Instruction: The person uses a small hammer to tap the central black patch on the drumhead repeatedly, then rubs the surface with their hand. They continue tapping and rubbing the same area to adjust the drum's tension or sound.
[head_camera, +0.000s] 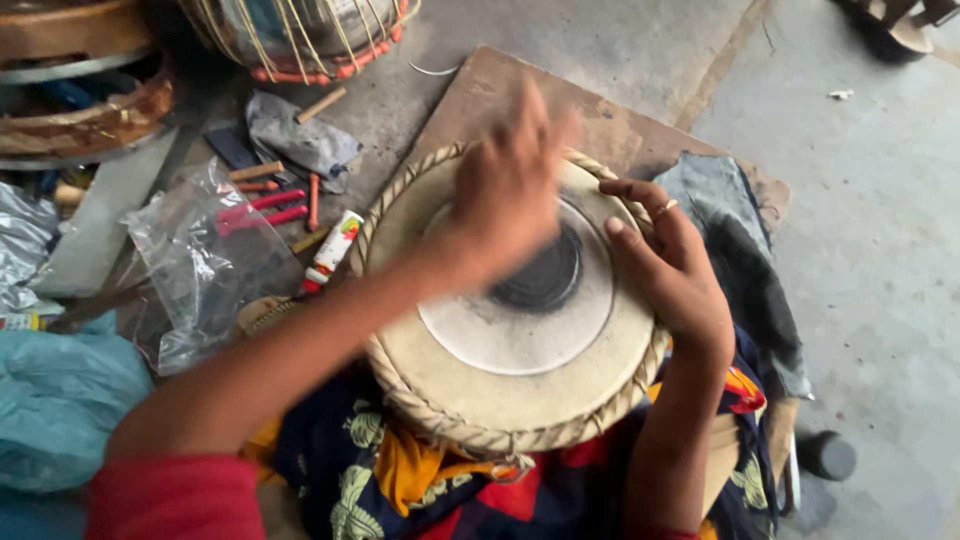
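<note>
1. A round hand drum (500, 350) rests on the person's lap, on patterned cloth, its pale skin head facing up with a dark circular patch (545, 275) near the middle and a braided rim around the edge.
2. The left hand (510, 195) is over the dark patch, blurred with motion; whether it pinches anything I cannot tell.
3. The right hand (670, 270) rests on the drum's far-right rim, fingers loosely curled over the braid and holding nothing else, a ring on one finger.
4. Under the drum lies a brown board (610, 125), with a grey cloth (730, 220) beside the right hand.
5. To the left lie a small tube (333, 250), red sticks (265, 210) and a clear plastic bag (190, 265); another laced drum (300, 35) stands beyond.
6. Risk, as I judge it: the drum sits only on soft cloth, so if the bracing hand slackens, hard rubbing could tilt it or smear the patch unevenly.
</note>
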